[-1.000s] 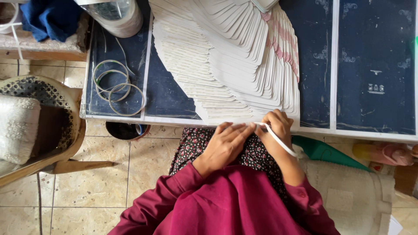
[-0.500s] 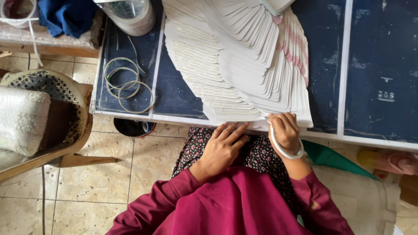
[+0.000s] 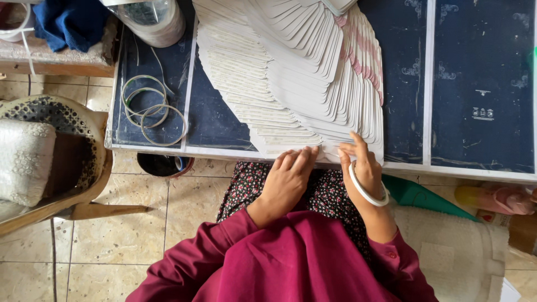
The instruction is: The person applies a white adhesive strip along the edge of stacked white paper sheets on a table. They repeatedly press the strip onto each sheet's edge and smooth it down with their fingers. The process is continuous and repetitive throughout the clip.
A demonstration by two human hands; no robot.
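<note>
Two hands (image 3: 288,179) (image 3: 362,168) at fanned white cards (image 3: 296,84)

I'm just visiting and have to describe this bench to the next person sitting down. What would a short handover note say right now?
Left hand: open, palm down, fingertips on the near edge of the fanned white cards.
Right hand: wears a white ring at the wrist; fingers touch the lower right edge of the fan. Whether they pinch a card cannot be told.
Cards: spread in a wide overlapping fan on the dark blue table, some pink-edged at the right.
Loose wire rings lie at the table's left.
Done: cards are fanned out. Left: cannot be told from this view.
</note>
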